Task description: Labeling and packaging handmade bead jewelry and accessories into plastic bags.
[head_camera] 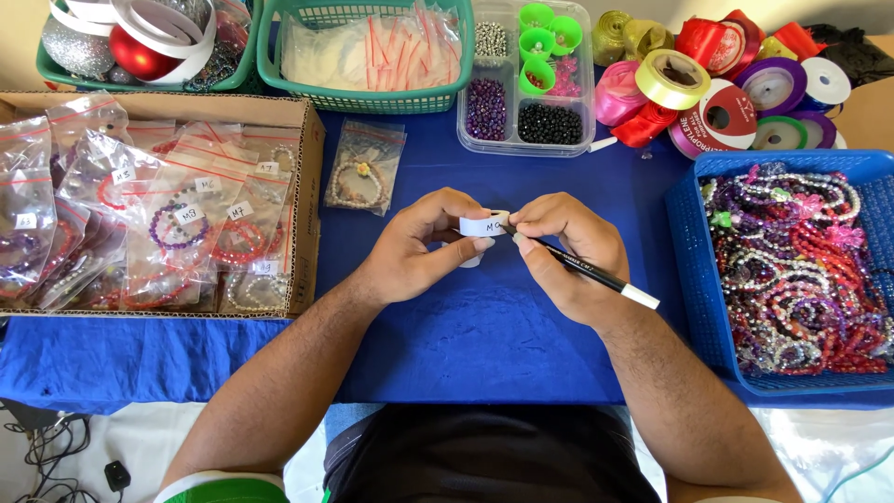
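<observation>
The left hand (419, 247) fingers clamp a white tape roll (484, 224); the right hand (568, 244) fingers pinch its end, a pen (596, 275) tucked under them.

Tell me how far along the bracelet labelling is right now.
Looks done: many bagged bracelets with small white labels fill the cardboard box. In hand: the left hand holds a roll of white tape while the right hand writes on it with a black pen. Left: one bagged bracelet lies on the blue cloth, apparently unlabelled, and the blue basket holds loose bracelets.
</observation>
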